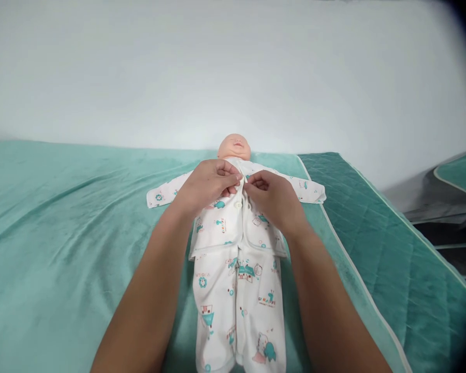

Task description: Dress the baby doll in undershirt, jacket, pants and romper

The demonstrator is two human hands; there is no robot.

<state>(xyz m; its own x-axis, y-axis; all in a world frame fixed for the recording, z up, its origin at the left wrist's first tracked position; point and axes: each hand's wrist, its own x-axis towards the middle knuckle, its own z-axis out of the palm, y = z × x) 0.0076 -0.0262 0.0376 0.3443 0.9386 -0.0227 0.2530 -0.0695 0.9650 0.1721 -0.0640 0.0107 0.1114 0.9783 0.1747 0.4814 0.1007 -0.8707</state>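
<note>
Grip of L hand [207,184], R hand [274,199] pinching doll shirt [223,228] (at collar)

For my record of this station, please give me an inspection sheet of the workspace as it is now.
surface: wrinkled teal blanket, quilted green mat along its right edge.
work things: baby doll lying face up, wearing white printed shirt and matching trousers; one button shows below the hands.
clutter: nothing seen.
grips: left hand and right hand both pinch the shirt's front edges at the upper chest.
cables: nothing seen.
surroundings: white wall behind; another green pad at far right.
</note>
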